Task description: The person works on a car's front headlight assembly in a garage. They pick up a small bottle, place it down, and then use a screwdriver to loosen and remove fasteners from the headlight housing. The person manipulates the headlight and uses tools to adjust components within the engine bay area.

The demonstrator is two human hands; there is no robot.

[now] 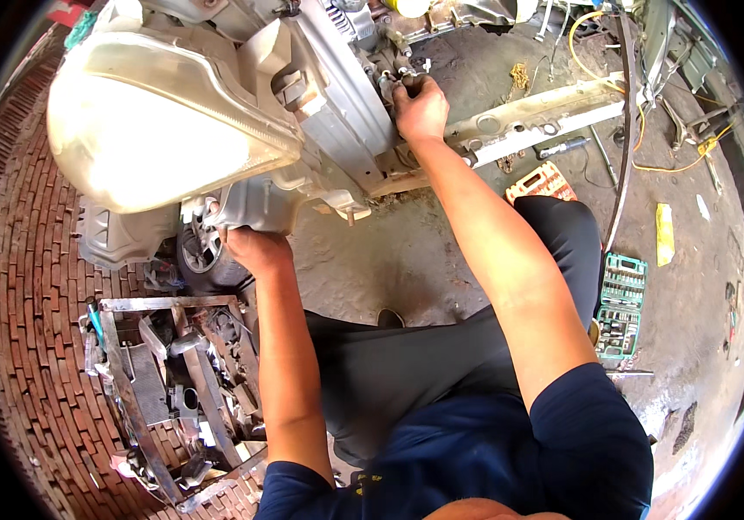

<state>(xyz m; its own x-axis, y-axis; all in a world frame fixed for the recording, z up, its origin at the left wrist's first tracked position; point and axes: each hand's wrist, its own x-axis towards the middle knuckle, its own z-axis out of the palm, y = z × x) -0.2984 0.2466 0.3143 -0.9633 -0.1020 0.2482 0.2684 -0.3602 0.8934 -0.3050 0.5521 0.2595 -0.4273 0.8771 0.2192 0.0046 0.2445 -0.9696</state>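
A large headlight (pixel 173 113) with a clear, glaring lens fills the upper left, mounted on a silver car front. Below it, my left hand (pixel 255 249) curls round the lower edge of a silver body panel (pixel 259 206), with some of its fingers hidden. My right hand (pixel 421 111) reaches further forward, beside the grey inner panel (pixel 346 82) and just over the lower crossmember (pixel 528 115). Its fingers are bent together among small metal fittings; whatever they hold is too small and covered to name.
A metal frame crate (pixel 121 381) of scrap parts stands left on red brick paving (pixel 43 347), near a wheel (pixel 203 251). To the right lie an orange tool case (pixel 543 182), a green socket set (pixel 621 303) and a yellow wrapper (pixel 665 234). A long dark strip (pixel 626 130) runs beside them.
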